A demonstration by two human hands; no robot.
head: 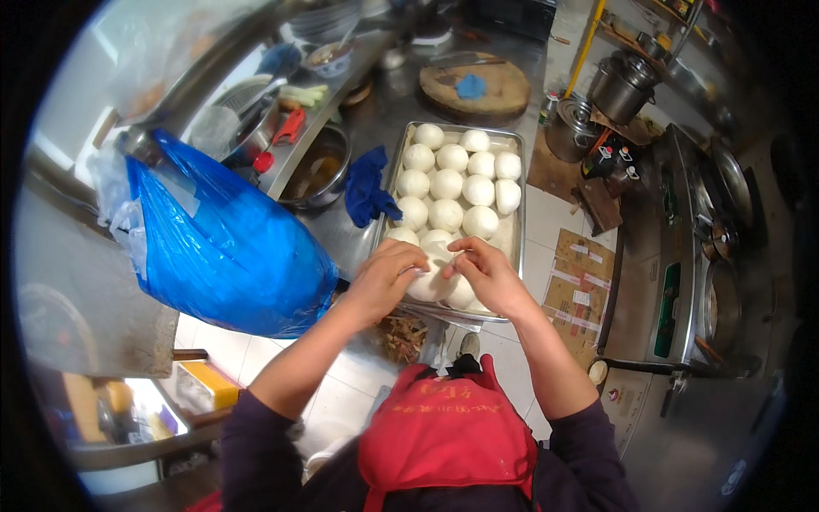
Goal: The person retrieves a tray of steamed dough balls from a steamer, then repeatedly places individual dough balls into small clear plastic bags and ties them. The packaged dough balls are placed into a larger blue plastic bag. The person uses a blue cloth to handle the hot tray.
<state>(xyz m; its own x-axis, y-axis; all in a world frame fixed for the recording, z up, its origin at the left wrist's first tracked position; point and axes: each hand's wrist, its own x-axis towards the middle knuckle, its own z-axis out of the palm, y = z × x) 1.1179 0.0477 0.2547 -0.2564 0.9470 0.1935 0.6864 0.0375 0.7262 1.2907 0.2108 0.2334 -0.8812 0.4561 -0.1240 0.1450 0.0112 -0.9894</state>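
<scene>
Several round white dough balls or steamed buns [446, 184] stand in loose rows in a rectangular metal tray [519, 230]. Over the tray's near end, my left hand [389, 276] has its fingers bent above a large white bun [425, 287]. Facing it from the right is my right hand [485, 272], thumb and fingers curled close together above the same buns. A small pale bit shows at my left fingertips, too unclear to name. Whether either hand grips anything is hidden by the fingers. My hands partly cover the nearest buns.
Left of the tray hangs a full blue plastic bag [230, 249]. A dark blue cloth [371, 189] and a metal bowl [320, 168] lie beyond it. A round wooden chopping board [441, 89] stands behind the tray. Flattened cardboard [576, 288] covers floor beside the stove [640, 301].
</scene>
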